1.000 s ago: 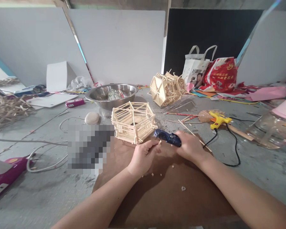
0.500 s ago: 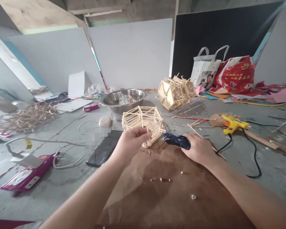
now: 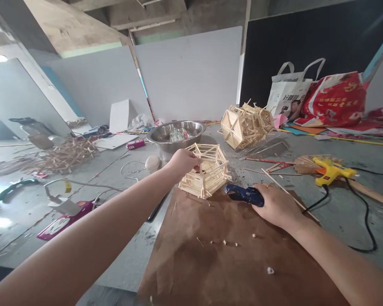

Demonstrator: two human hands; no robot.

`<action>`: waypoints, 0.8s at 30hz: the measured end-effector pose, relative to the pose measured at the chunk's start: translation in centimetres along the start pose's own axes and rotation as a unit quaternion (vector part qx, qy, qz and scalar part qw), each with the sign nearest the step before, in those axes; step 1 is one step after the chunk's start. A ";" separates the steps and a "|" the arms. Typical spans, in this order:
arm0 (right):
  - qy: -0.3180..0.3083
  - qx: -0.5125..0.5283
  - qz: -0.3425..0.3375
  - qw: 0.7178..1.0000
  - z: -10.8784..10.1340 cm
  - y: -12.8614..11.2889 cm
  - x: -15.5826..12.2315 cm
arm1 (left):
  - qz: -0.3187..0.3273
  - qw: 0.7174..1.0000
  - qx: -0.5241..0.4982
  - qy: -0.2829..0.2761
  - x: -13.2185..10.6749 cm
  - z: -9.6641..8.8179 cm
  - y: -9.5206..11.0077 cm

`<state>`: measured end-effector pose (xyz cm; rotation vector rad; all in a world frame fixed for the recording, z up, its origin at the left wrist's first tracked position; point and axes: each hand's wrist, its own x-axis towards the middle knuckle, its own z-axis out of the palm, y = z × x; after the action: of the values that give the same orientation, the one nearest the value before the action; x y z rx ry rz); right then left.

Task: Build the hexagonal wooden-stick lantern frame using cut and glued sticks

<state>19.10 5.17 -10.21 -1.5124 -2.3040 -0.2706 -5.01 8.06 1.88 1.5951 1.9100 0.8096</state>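
Note:
A lattice frame of thin wooden sticks (image 3: 207, 185) stands at the far edge of the brown sheet (image 3: 191, 272). My left hand (image 3: 185, 165) is over its left side, thumb and fingers pinched together beside an upright stick. Whatever lies between those fingertips is too small or hidden to make out. My right hand (image 3: 276, 204) is closed around a dark blue pliers-like hand tool (image 3: 246, 195), held low over the sheet with its jaws toward the frame. Small pale offcuts (image 3: 224, 242) are scattered on the sheet.
A larger stick model (image 3: 245, 125) and a steel basin (image 3: 175, 136) stand behind. A yellow glue gun (image 3: 333, 171) with a black cord lies at right. Leftward are a magenta power strip (image 3: 55, 227), cables and a stick pile (image 3: 67, 155). Bags (image 3: 335, 100) stand at back right.
My left hand has moved from the frame's front up and over its left side, still pinched. My right hand keeps hold of the blue tool. The camera view has shifted left.

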 end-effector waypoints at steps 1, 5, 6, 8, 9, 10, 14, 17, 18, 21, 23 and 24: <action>0.001 0.001 -0.002 1.000 0.1 0.0 0.0 | 0.000 1.000 0.005 -0.003 0.2 0.2 0.0; 0.012 0.014 -0.004 1.000 0.2 0.2 0.0 | -0.002 0.999 0.032 -0.013 0.7 0.3 -0.2; 0.015 0.017 -0.007 1.000 0.3 0.2 0.0 | -0.002 0.999 0.040 -0.015 0.9 0.3 -0.2; 0.023 0.020 -0.012 0.999 0.4 0.3 -0.1 | -0.003 0.998 0.053 -0.017 1.0 0.3 -0.3; 0.026 0.020 -0.014 0.999 0.5 0.3 -0.1 | -0.003 0.998 0.058 -0.016 1.1 0.2 -0.2; 0.029 0.018 -0.013 0.999 0.5 0.3 -0.1 | -0.001 0.998 0.064 -0.015 1.1 0.2 -0.2; 0.038 0.022 -0.010 0.999 0.7 0.4 -0.2 | 0.022 0.996 0.092 -0.008 0.9 0.3 -0.1; 0.035 0.036 -0.010 0.999 0.6 0.3 -0.1 | 0.044 0.993 0.109 0.002 0.5 0.4 -0.2; 0.032 0.039 -0.008 0.999 0.5 0.3 -0.1 | 0.050 0.992 0.113 0.007 0.3 0.5 -0.3; 0.024 0.042 -0.004 0.999 0.5 0.1 0.0 | 0.077 0.987 0.140 0.033 -0.2 0.6 -0.6; 0.024 0.044 -0.004 0.999 0.5 0.0 -0.1 | 0.091 0.981 0.160 0.054 -0.4 0.8 -0.8; 0.026 0.047 -0.005 0.999 0.5 0.0 -0.1 | 0.095 0.980 0.165 0.060 -0.5 0.8 -1.0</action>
<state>19.01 5.27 -10.67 -1.4323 -2.2522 -0.1993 -4.99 7.53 0.61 1.9930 2.0842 0.7046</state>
